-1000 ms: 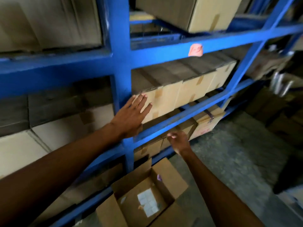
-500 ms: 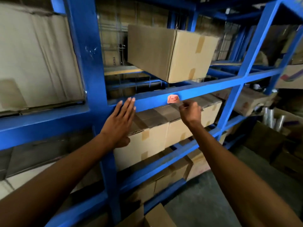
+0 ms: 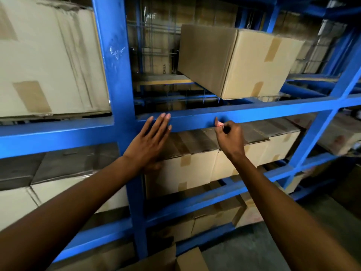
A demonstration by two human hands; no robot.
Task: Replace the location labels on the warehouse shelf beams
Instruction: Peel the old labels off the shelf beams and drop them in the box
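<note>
Label pinched at the beam (image 3: 254,114).
Right hand (image 3: 229,140) grips the label (image 3: 219,125) (mostly hidden); left hand (image 3: 151,140), at 9 o'clock, rests flat, released.

The upright post (image 3: 117,79) of the rack stands left of centre, and the shelf beam (image 3: 263,114) runs from it to the right. On the level above that beam a carton (image 3: 234,61) sits with its near corner overhanging the beam's edge. Left of the post a larger carton (image 3: 48,59) fills the upper bay. Directly under the beam lies a row of cartons (image 3: 214,163) side by side, with a lower beam (image 3: 214,194) before and below them. The left hand (image 3: 150,141) lies flat against the beam just right of the post; the right hand (image 3: 230,139) is farther right along the same beam, pinching a label (image 3: 219,125) at the beam's lower edge
</note>
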